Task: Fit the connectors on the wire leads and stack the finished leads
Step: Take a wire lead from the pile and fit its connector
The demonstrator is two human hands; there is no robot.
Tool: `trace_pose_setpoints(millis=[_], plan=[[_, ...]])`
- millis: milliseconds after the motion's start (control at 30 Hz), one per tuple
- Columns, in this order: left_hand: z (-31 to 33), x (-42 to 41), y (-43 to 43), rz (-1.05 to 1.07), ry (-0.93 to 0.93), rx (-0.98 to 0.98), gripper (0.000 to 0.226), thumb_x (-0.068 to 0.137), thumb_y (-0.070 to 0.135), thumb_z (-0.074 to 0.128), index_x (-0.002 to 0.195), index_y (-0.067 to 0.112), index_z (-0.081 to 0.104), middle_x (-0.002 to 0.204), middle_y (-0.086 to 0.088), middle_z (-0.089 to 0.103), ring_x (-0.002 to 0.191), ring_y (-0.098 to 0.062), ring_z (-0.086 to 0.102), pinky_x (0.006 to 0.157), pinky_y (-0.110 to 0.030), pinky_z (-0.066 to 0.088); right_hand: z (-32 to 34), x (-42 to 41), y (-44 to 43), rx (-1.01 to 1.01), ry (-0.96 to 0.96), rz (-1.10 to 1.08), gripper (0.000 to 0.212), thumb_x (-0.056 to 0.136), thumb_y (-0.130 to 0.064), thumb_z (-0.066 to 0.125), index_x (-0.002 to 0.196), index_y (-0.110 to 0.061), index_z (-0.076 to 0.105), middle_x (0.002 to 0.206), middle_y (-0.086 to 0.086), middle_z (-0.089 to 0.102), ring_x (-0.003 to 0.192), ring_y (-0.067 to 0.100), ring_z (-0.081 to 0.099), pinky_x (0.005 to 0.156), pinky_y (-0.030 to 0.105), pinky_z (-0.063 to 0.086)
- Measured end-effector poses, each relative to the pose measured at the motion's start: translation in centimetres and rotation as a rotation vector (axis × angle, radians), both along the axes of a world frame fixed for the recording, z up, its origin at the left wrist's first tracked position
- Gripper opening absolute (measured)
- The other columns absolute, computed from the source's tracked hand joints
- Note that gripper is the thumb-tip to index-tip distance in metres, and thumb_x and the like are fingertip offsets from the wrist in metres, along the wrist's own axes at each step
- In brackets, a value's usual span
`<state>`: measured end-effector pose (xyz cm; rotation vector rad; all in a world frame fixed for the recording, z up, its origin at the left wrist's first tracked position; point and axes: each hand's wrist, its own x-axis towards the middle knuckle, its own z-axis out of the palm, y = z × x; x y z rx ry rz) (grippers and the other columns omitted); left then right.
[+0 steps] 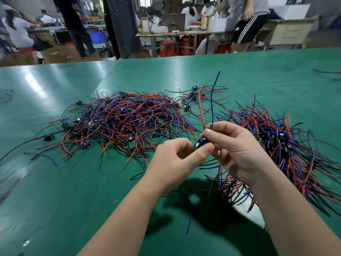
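In the head view, both bare hands meet just right of the frame's centre, above a green table (73,182). The left hand (173,163) is pinched nearly closed, thumb and forefinger pressed on the lower end of a small blue connector part (201,142). The right hand (238,154) is curled tight around the upper end of the same part, its fingertips (209,132) clamping the spot where a red wire lead (201,109) and a blue wire lead (213,97) rise out of the grip toward the upper middle of the frame. Exactly how the leads join the part is hidden by the fingers. To the left of centre lies a wide loose pile of leads (120,119), red, blue and black, with small components mixed in. At the right edge sits a denser stack of leads (282,148), partly behind the right wrist. A single blue wire (188,215) lies alone on the table at the lower middle, between the forearms.
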<state>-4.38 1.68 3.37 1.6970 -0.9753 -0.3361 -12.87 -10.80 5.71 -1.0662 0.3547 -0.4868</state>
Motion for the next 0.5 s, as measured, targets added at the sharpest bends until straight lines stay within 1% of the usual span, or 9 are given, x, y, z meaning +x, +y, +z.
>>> trace_pose_setpoints(millis=[33, 67, 100, 133, 233, 300, 367, 433, 500], plan=[[-0.1, 0.2, 0.1, 0.071, -0.085, 0.009, 0.058, 0.068, 0.071, 0.058, 0.069, 0.014, 0.063, 0.056, 0.01, 0.057, 0.056, -0.003, 0.049, 0.058, -0.029, 0.039, 0.0, 0.0, 0.0, -0.009, 0.004, -0.009, 0.008, 0.054, -0.011, 0.074, 0.06, -0.016, 0.07, 0.064, 0.002, 0.066, 0.051, 0.009, 0.058, 0.044, 0.015, 0.045], [-0.1, 0.4, 0.1, 0.11, -0.151, 0.003, 0.049, 0.071, 0.068, 0.06, 0.069, 0.019, 0.063, 0.058, 0.014, 0.059, 0.057, 0.001, 0.053, 0.061, -0.021, 0.04, 0.0, 0.1, 0.0, -0.018, 0.007, -0.016, 0.008, 0.055, -0.011, 0.074, 0.058, -0.017, 0.069, 0.064, 0.002, 0.066, 0.05, 0.008, 0.058, 0.043, 0.014, 0.044], [-0.2, 0.6, 0.1, 0.111, -0.169, -0.019, 0.04, 0.074, 0.062, 0.064, 0.071, 0.022, 0.066, 0.063, 0.015, 0.064, 0.061, 0.002, 0.057, 0.063, -0.017, 0.042, 0.0, 0.1, 0.0, -0.022, 0.013, -0.024, 0.008, 0.056, -0.01, 0.073, 0.059, -0.016, 0.068, 0.064, 0.002, 0.066, 0.048, 0.008, 0.058, 0.042, 0.014, 0.044], [-0.1, 0.6, 0.0, 0.08, -0.128, -0.06, 0.031, 0.076, 0.053, 0.068, 0.074, 0.022, 0.069, 0.068, 0.011, 0.068, 0.064, 0.0, 0.061, 0.065, -0.017, 0.045, 0.0, 0.1, 0.0, -0.021, 0.018, -0.035, 0.009, 0.057, -0.011, 0.073, 0.061, -0.016, 0.067, 0.063, 0.003, 0.066, 0.047, 0.008, 0.059, 0.041, 0.014, 0.043], [0.4, 0.3, -0.3, -0.021, 0.167, -0.216, 0.018, 0.079, 0.034, 0.073, 0.08, 0.015, 0.073, 0.079, -0.005, 0.074, 0.071, -0.011, 0.066, 0.072, -0.027, 0.053, 0.0, 0.1, 0.0, -0.007, 0.018, -0.069, 0.01, 0.058, -0.013, 0.073, 0.064, -0.014, 0.065, 0.064, 0.004, 0.068, 0.05, 0.009, 0.062, 0.043, 0.014, 0.044], [0.6, 0.3, -0.4, -0.019, 0.324, -0.292, 0.022, 0.077, 0.033, 0.068, 0.082, 0.012, 0.073, 0.08, -0.005, 0.075, 0.074, -0.012, 0.068, 0.074, -0.023, 0.055, -0.1, 0.2, -0.2, 0.005, -0.004, -0.074, 0.005, 0.056, -0.015, 0.072, 0.059, -0.015, 0.068, 0.065, 0.004, 0.068, 0.054, 0.009, 0.065, 0.046, 0.014, 0.045], [0.9, 0.6, -0.4, -0.011, 0.466, -0.356, 0.026, 0.075, 0.035, 0.063, 0.081, 0.013, 0.073, 0.083, -0.003, 0.075, 0.076, -0.01, 0.068, 0.072, -0.018, 0.052, -0.2, 0.1, -0.4, -0.029, -0.021, -0.061, 0.006, 0.053, -0.016, 0.075, 0.056, -0.016, 0.07, 0.061, 0.002, 0.067, 0.055, 0.008, 0.063, 0.05, 0.014, 0.046], [1.3, 0.9, -0.2, -0.03, 0.624, -0.425, 0.027, 0.073, 0.036, 0.062, 0.079, 0.013, 0.074, 0.085, -0.003, 0.074, 0.077, -0.009, 0.068, 0.067, -0.015, 0.05, -0.1, -0.2, -0.4, -0.209, -0.017, 0.014, 0.011, 0.049, -0.018, 0.078, 0.058, -0.018, 0.072, 0.062, 0.0, 0.067, 0.057, 0.007, 0.061, 0.056, 0.015, 0.048], [1.6, 1.0, -0.1, -0.053, 0.757, -0.488, 0.025, 0.072, 0.035, 0.061, 0.077, 0.013, 0.073, 0.083, -0.004, 0.074, 0.074, -0.011, 0.069, 0.065, -0.018, 0.053, -0.1, -0.5, 0.1, -0.492, 0.038, 0.155, 0.015, 0.058, -0.006, 0.081, 0.063, -0.019, 0.075, 0.068, 0.0, 0.069, 0.064, 0.009, 0.06, 0.064, 0.019, 0.05]])
